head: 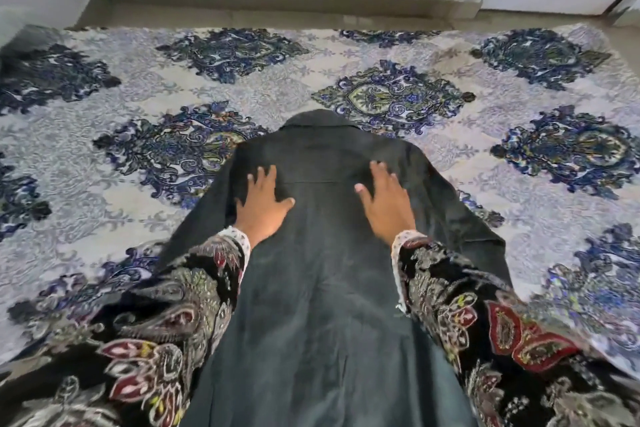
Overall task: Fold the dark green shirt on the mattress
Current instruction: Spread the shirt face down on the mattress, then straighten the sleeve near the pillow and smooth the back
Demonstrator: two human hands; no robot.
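On mattress, dark green shirt flat; left hand, right hand spread, pressing below collar; hem cut off.

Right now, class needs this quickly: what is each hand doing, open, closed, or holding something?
Left hand: open, palm flat on the dark green shirt, holding nothing.
Right hand: open, fingers spread flat on the shirt, holding nothing.

Dark green shirt flat, back up; on mattress
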